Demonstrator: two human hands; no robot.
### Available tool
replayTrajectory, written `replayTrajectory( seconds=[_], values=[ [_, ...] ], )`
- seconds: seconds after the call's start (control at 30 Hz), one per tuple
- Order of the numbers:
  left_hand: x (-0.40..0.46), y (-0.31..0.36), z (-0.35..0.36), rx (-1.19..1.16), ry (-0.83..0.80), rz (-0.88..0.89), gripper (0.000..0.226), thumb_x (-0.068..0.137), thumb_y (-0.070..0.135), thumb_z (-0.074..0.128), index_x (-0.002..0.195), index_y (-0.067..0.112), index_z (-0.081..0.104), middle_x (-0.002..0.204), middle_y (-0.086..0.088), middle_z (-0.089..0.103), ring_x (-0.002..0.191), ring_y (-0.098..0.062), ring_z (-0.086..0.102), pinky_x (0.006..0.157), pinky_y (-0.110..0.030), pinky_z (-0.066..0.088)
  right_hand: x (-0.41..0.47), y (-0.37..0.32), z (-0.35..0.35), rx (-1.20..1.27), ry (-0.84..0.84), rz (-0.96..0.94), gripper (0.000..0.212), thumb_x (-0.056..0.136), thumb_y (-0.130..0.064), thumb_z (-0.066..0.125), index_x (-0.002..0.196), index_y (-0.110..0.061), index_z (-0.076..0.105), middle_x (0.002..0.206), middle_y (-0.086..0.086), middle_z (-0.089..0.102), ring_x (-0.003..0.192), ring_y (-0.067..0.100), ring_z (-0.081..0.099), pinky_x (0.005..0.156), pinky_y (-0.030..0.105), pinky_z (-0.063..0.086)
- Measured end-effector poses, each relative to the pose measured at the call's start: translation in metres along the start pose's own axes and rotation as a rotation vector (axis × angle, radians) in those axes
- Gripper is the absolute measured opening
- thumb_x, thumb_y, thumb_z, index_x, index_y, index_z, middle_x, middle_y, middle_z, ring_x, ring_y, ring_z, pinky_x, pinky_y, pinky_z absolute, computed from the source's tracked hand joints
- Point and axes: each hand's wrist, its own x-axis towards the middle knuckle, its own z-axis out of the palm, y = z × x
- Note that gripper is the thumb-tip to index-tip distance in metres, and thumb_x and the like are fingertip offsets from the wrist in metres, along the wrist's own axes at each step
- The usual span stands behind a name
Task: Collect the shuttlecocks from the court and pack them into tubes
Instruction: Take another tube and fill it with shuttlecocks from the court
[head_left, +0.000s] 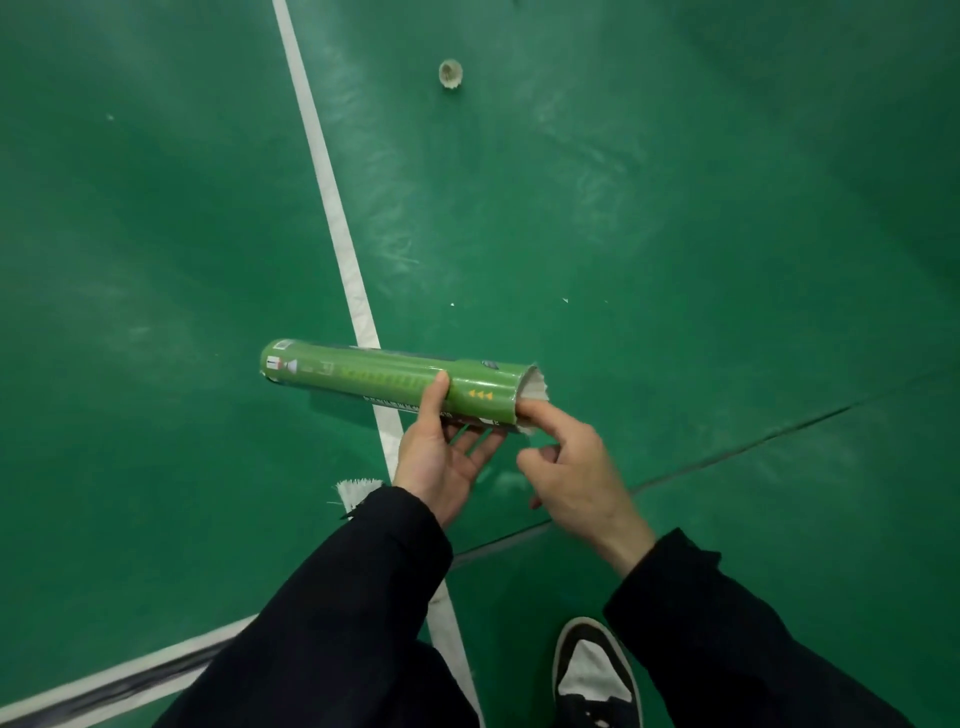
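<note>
Over a green court floor (675, 208), seen from the head camera, a green tube (384, 382) is held roughly level, its long axis running left to right above a white line (332, 208). The left hand (441, 462) grasps the tube from below, thumb laid over the top of the tube's right half, fingers curled under it. The tube's open end faces right, and the white feathers of a shuttlecock (537, 387) are seen sticking out of that mouth. The right hand (571, 467) is placed at the open end, index finger extended and touching the feather edge at the rim; its other fingers are loosely curled and nothing is gripped by them. The tube's left end is seen slightly torn at the edge.

Farther up the court, well apart from the hands, a second shuttlecock (450, 73) is seen lying on the floor, just right of the white line. A third shuttlecock (356, 491) is partly hidden behind the left sleeve (363, 597); only its white feather tips are shown, beside the line. A thin seam in the floor is seen running diagonally under the right hand. Dark sleeves cover both forearms. A black and white shoe (595, 675) is planted on the floor at the bottom edge, between the arms.
</note>
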Motion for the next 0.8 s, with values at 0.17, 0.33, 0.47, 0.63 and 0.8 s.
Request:
replayTrajectory(
  seconds=[0.17,0.33,0.47,0.63,0.8],
  values=[
    [-0.018,0.019,-0.019,-0.002,-0.062,0.06,0.035,0.1,0.04,0.06,0.118,0.01,0.065,0.101,-0.008,0.077,0.094,-0.022,0.075,0.077,-0.038,0.063,0.009,-0.039,0.005,0.023,-0.431,0.101,0.064,0.086,0.003,0.049,0.14,-0.03,0.048,0.126,0.001,0.062,0.068,0.018,0.062,0.058,0.039,0.06],
    [-0.04,0.035,-0.04,0.031,-0.059,0.085,0.047,0.097,0.041,0.062,0.125,0.004,0.065,0.112,-0.011,0.076,0.1,-0.025,0.074,0.084,-0.043,0.062,0.012,-0.062,0.034,-0.026,-0.602,0.161,0.05,0.092,0.003,0.052,0.13,-0.03,0.05,0.12,0.013,0.064,0.081,0.014,0.068,0.063,0.039,0.061],
    [-0.047,0.047,-0.066,-0.034,0.004,0.119,0.064,0.089,0.047,0.07,0.133,0.002,0.063,0.127,-0.016,0.071,0.107,-0.028,0.069,0.078,-0.044,0.061,0.015,-0.071,0.06,0.019,-0.63,0.155,0.035,0.095,-0.007,0.063,0.126,-0.025,0.059,0.114,0.008,0.069,0.081,0.017,0.072,0.057,0.034,0.059],
    [-0.053,0.072,-0.092,-0.21,-0.024,0.199,0.054,0.09,0.045,0.067,0.127,0.006,0.063,0.111,-0.011,0.071,0.099,-0.025,0.07,0.071,-0.039,0.062,0.013,-0.079,0.088,0.105,-0.42,0.006,0.036,0.093,-0.002,0.065,0.118,-0.028,0.067,0.113,0.002,0.071,0.072,0.016,0.068,0.06,0.036,0.057],
    [-0.062,0.079,-0.109,-0.224,-0.015,0.231,0.056,0.087,0.045,0.068,0.126,0.006,0.063,0.111,-0.012,0.073,0.095,-0.022,0.073,0.076,-0.037,0.062,0.014,-0.092,0.113,-0.159,-0.669,0.01,0.041,0.095,-0.008,0.06,0.133,-0.025,0.056,0.119,-0.004,0.063,0.073,0.01,0.07,0.059,0.035,0.06]
  ],
)
